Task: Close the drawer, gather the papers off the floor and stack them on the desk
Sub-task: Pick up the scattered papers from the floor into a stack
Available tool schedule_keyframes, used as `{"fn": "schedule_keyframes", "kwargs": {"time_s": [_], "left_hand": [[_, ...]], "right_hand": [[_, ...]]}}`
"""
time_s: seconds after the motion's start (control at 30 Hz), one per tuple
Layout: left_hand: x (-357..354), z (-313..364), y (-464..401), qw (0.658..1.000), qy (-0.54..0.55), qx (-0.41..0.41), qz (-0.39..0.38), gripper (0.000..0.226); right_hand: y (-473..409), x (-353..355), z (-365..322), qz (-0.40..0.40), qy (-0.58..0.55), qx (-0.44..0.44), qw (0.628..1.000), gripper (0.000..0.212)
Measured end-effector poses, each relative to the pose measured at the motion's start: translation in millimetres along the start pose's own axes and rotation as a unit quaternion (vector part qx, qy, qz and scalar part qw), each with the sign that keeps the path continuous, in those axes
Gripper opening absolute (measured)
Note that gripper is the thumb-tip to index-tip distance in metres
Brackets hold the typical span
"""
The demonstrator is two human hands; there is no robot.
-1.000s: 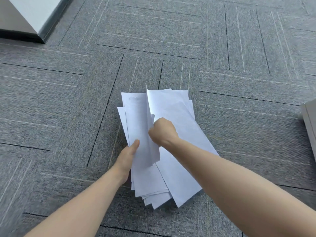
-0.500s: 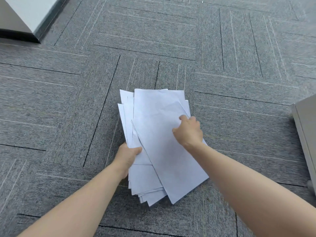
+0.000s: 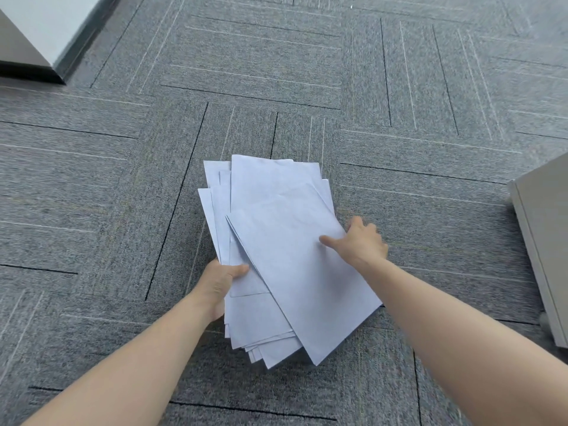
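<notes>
On the grey carpet floor [image 3: 307, 72], centre of the head view: one loose stack of white papers [image 3: 276, 216], blank on the faces shown, sheets fanned and out of square. The top sheet lay skewed, its near corner pointing toward the person; several lower sheets showed at the left edge and at the near end of the stack. Whether the stack rested fully on the carpet or was partly lifted could not be told.

Left hand [image 3: 219, 281]: closed on the left edge of the stack, thumb on top of the sheets, fingers hidden beneath. Forearm bare, entering from the lower left.

Right hand [image 3: 361, 241]: at the right edge of the top sheet, thumb pressed flat on the paper, fingers loosely spread past the edge over the carpet. Whether those fingers gripped the sheet from below could not be told. Forearm bare, entering from the lower right.

Carpet: tiles with thin dark and pale lines set in alternating directions.

Right border of the view: a pale grey cabinet [image 3: 544, 241], only part in frame, well apart from the stack.

Upper left corner: a white panel with a dark base strip [image 3: 40, 29], well apart from the stack.
</notes>
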State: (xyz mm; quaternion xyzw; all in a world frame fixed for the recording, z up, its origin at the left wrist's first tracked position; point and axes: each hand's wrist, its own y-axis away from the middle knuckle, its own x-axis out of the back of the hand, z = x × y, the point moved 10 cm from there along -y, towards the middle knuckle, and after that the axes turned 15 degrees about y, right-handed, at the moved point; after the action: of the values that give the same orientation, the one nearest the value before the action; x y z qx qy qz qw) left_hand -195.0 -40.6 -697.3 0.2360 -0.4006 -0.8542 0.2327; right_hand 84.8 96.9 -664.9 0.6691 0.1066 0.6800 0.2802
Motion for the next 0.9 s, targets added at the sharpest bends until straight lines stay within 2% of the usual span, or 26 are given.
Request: {"fn": "schedule_keyframes", "kwargs": {"time_s": [0.07, 0.13, 0.23, 0.43, 0.5, 0.57, 0.63, 0.7, 0.77, 0.9], "left_hand": [[-1, -1, 2, 1.000, 0.011, 0.009, -0.006, 0.031], [0, -3, 4, 1.000, 0.016, 0.016, -0.010, 0.030], [0, -5, 5, 0.999, 0.006, 0.021, -0.026, 0.026], [-12, -1, 9, 0.997, 0.036, 0.012, -0.065, 0.025], [-17, 3, 9, 0.996, 0.036, 0.008, -0.076, 0.025], [-22, 7, 10, 0.996, 0.026, -0.002, -0.086, 0.025], [-26, 12, 13, 0.996, 0.012, -0.013, -0.090, 0.027], [-26, 14, 13, 0.996, 0.007, -0.015, -0.085, 0.030], [-27, 16, 13, 0.996, 0.027, -0.007, -0.080, 0.029], [-33, 24, 12, 0.995, 0.046, 0.010, -0.087, 0.035]], "right_hand": [[-1, -4, 5, -0.013, 0.013, -0.007, 1.000, 0.082], [-4, -10, 9, -0.048, -0.006, -0.007, 0.999, 0.070], [-3, -18, 5, -0.100, -0.120, 0.027, 0.987, 0.050], [-1, 0, 10, 0.002, -0.309, 0.028, 0.951, 0.026], [-3, 0, 9, -0.004, -0.338, 0.031, 0.941, 0.019], [-3, -6, 1, -0.054, -0.383, 0.050, 0.921, 0.006], [1, -16, -6, -0.129, -0.448, 0.057, 0.883, 0.023], [7, -20, -8, -0.173, -0.494, 0.049, 0.851, 0.030], [9, -17, -9, -0.179, -0.520, 0.052, 0.834, 0.026], [9, 3, -18, -0.141, -0.553, 0.096, 0.815, 0.017]]}}
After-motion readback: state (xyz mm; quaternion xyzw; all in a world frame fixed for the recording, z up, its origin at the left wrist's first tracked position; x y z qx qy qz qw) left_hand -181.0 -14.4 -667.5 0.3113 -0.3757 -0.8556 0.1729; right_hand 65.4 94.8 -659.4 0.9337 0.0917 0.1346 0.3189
